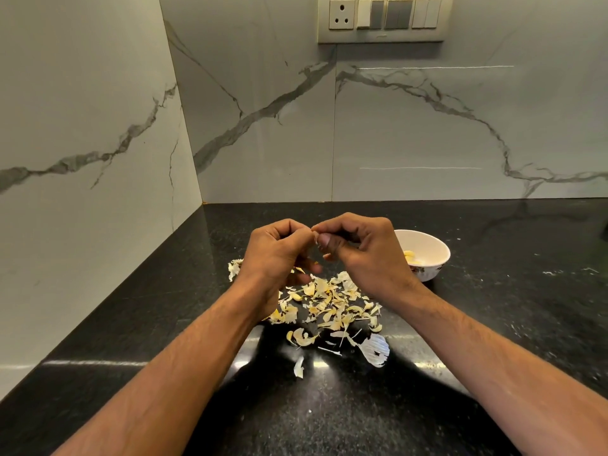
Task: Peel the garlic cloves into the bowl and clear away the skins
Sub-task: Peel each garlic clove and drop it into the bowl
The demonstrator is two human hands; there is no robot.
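Both hands are raised together above the black counter. My left hand (279, 251) and my right hand (355, 248) have curled fingers and pinch a small garlic clove (315, 236) between their fingertips; the clove is mostly hidden. Beneath them lies a scattered pile of garlic skins (332, 307), pale yellow and white. A white bowl (434, 258) stands just right of my right hand, with peeled cloves (410, 257) inside it.
The black granite counter (493, 324) meets marble walls at the left and back. A larger white skin piece (375, 350) and a stray flake (298, 367) lie nearer to me. A switch panel (383, 18) is on the back wall.
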